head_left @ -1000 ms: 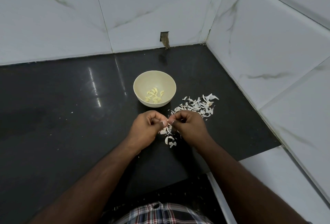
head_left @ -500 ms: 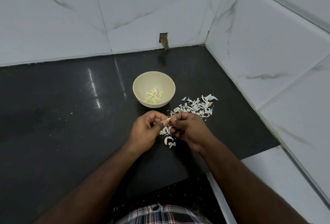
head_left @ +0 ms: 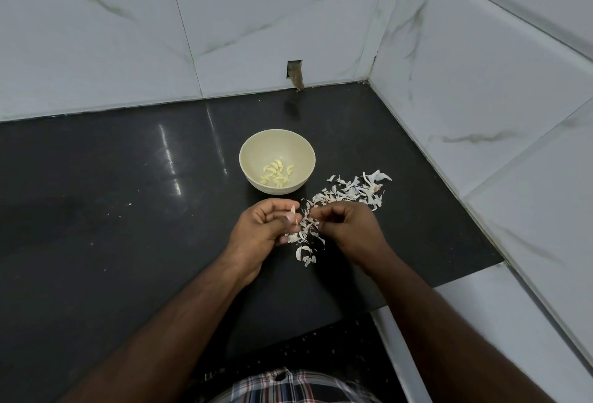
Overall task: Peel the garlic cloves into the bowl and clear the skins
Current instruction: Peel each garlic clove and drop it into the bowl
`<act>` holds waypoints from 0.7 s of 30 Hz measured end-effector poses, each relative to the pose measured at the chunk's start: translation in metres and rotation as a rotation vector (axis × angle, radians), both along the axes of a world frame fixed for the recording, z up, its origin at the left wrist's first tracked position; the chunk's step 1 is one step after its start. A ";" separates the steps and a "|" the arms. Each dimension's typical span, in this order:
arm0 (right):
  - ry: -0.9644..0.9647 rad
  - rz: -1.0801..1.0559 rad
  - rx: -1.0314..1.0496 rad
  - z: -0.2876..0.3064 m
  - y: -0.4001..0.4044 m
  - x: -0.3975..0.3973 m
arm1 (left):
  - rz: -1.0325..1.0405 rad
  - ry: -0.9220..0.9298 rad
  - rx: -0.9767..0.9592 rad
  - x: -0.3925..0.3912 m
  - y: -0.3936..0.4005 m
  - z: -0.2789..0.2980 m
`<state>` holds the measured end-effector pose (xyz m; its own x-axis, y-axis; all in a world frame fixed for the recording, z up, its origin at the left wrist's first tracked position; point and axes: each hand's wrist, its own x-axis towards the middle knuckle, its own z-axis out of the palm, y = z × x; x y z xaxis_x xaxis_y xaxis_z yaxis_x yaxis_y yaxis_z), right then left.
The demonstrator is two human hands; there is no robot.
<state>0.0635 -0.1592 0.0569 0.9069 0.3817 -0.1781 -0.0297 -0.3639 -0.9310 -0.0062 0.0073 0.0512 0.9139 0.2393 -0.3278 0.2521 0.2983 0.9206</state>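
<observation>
The counter [head_left: 112, 210] is a dark, polished stone slab tucked into a corner, glossy enough to throw back streaks of light on its left part. White marble-look tiles [head_left: 96, 33] with grey veins rise behind it and along the right side, and a small rectangular hole [head_left: 295, 70] is cut in the back wall just above the slab. A cream bowl [head_left: 253, 149] stands near the middle, with peeled cloves [head_left: 277, 173] lying in its bottom. Just right of and nearer than the bowl, papery white skins [head_left: 349, 194] lie scattered in a loose trail on the stone. Above that trail the left hand [head_left: 263, 229] pinches a garlic clove [head_left: 293, 210] in its curled fingers. The right hand [head_left: 346, 226] hangs close beside it, fingers curled; I cannot tell whether it holds anything.
</observation>
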 end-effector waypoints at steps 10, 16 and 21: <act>-0.025 0.039 0.129 0.005 0.013 -0.013 | -0.010 0.030 0.050 0.000 0.001 0.003; 0.148 0.006 0.211 0.008 0.018 -0.012 | 0.002 -0.068 0.228 0.000 0.007 0.003; 0.335 -0.056 0.271 0.010 0.021 -0.012 | -0.034 -0.135 0.429 0.000 0.007 0.006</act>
<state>0.0512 -0.1380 0.0666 0.8368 0.4068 -0.3664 -0.3594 -0.0967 -0.9282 -0.0066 0.0141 0.0571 0.9515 0.2962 -0.0831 0.1245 -0.1238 0.9845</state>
